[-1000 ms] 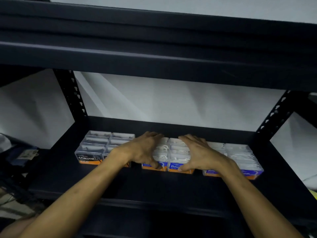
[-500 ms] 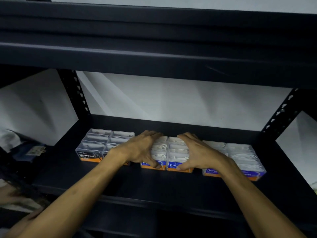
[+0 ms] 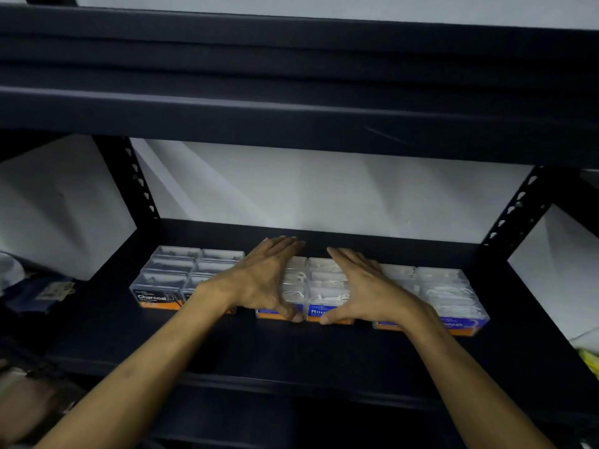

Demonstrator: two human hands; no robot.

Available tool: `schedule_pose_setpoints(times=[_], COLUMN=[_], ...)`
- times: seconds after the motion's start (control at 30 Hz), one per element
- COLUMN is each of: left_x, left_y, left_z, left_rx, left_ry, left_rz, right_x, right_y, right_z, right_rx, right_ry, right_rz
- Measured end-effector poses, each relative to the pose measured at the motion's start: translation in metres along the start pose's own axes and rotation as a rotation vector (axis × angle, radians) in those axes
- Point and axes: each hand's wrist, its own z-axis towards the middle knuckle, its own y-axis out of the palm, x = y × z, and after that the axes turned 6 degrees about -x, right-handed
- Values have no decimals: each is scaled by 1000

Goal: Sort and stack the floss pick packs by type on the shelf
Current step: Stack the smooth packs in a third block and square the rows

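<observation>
Forearms reach up from the near edge of the dark shelf [image 3: 291,351] toward the row of floss pick packs. Our left hand [image 3: 262,280] lies with straight fingers over the left side of the middle group of packs [image 3: 324,286], thumb down against its front face; our right hand [image 3: 366,286] mirrors it on the right side, fingers extended and flat, thumb at the front label that begins "Rou". Neither hand curls round anything; both simply press on that group from either side. Just left of it, touching our left wrist, sit the Charcoal packs [image 3: 168,280]; just right, the third group [image 3: 450,296] with a blue label. All three stand in one line toward the shelf's back, before the white wall [image 3: 324,189].
</observation>
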Motion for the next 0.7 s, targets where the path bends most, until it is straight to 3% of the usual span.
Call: schedule_pose_setpoints(times=[0.17,0.33,0.7], left_x=[30,83,157], left_y=[-2,6,25], left_z=[13,37,90], left_rx=[5,31,-1], left_ry=[75,139,117], left_rz=[-35,-86,57], right_x=[27,80,137], right_y=[-21,-47,-46], right_z=[-37,-76,-107], right_rx=[98,48,-3], right_ry=[99,241,223], right_rz=[168,106,110])
